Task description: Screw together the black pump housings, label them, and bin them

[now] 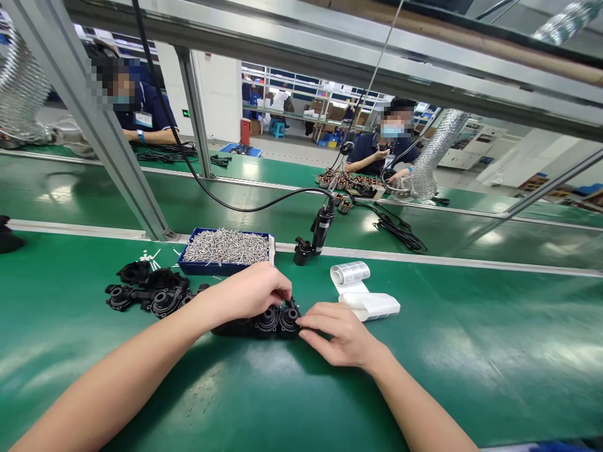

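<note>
A row of black plastic housings (267, 320) with round, ringed openings lies on the green bench in front of me. My left hand (261, 290) reaches over the row from the left. Its thumb and fingers are pinched just above the back of the rightmost housing (289, 319); whatever is between them is too small to make out. From the right, my right hand (336, 331) holds that same housing's edge with its thumb and fingertips. My left forearm covers part of the row.
Behind the hands sits a blue bin (207, 269) full of metal screws. More black housings (162, 301) and white sticks (149, 258) lie left. An electric screwdriver (323, 229) hangs by a black housing. A label roll (370, 306) lies right. Two co-workers sit across.
</note>
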The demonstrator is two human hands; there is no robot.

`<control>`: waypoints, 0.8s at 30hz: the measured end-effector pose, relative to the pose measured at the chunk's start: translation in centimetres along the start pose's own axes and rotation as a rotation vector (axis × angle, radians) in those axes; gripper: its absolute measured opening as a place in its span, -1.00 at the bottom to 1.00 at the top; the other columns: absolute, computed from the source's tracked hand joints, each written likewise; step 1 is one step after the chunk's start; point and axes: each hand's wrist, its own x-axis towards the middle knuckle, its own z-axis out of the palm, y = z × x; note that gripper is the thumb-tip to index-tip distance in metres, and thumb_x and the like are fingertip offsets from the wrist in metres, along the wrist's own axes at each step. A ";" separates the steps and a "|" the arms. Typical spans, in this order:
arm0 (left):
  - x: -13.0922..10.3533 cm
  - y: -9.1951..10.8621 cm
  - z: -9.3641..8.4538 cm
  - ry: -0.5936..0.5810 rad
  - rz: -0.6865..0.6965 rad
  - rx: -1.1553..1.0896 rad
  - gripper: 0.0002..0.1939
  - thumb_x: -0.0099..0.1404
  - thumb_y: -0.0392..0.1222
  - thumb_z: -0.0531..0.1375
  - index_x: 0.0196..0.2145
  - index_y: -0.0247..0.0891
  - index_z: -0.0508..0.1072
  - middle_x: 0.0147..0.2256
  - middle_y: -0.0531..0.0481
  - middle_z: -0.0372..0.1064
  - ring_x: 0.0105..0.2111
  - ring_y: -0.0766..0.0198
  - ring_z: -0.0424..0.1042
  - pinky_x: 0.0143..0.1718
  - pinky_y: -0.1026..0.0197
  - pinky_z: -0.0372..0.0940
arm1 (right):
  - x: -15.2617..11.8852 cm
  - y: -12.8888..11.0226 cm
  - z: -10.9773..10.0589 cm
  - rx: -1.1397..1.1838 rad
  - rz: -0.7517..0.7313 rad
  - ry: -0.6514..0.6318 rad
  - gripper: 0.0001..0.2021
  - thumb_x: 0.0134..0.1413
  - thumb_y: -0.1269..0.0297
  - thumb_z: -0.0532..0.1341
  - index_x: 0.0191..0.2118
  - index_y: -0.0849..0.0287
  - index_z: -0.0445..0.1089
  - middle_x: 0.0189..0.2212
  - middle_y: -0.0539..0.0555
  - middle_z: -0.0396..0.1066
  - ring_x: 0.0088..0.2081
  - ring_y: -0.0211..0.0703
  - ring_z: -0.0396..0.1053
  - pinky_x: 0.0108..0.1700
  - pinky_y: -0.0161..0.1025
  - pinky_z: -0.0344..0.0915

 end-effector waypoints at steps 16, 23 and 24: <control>0.3 1.4 0.1 0.077 -0.097 -0.583 -0.41 0.22 -0.27 0.41 0.21 -0.19 0.54 -0.05 -0.14 0.62 -0.34 0.19 0.63 -0.21 0.18 0.50 | 0.7 -0.8 1.9 0.038 0.118 0.460 -0.65 0.34 0.46 0.31 0.16 0.00 0.55 -0.20 0.15 0.48 -0.27 -0.12 0.49 -0.34 -0.22 0.49; 0.8 2.2 1.2 0.164 -0.090 -0.727 -0.11 0.07 -0.29 0.49 0.35 -0.15 0.37 0.05 -0.18 0.49 -0.48 0.39 0.53 -0.33 0.27 0.46 | 1.2 -2.1 2.6 0.174 0.256 0.550 -0.85 0.34 0.36 0.34 -0.08 0.03 0.66 -0.20 0.12 0.40 -0.34 -0.19 0.44 -0.34 -0.22 0.49; 0.8 2.2 1.3 0.163 -0.091 -0.738 -0.11 0.08 -0.29 0.49 0.34 -0.17 0.36 0.05 -0.18 0.49 -0.47 0.37 0.55 -0.33 0.27 0.46 | 1.3 -2.2 2.5 0.181 0.262 0.564 -0.89 0.33 0.36 0.36 -0.13 0.04 0.66 -0.21 0.11 0.40 -0.34 -0.19 0.43 -0.35 -0.22 0.48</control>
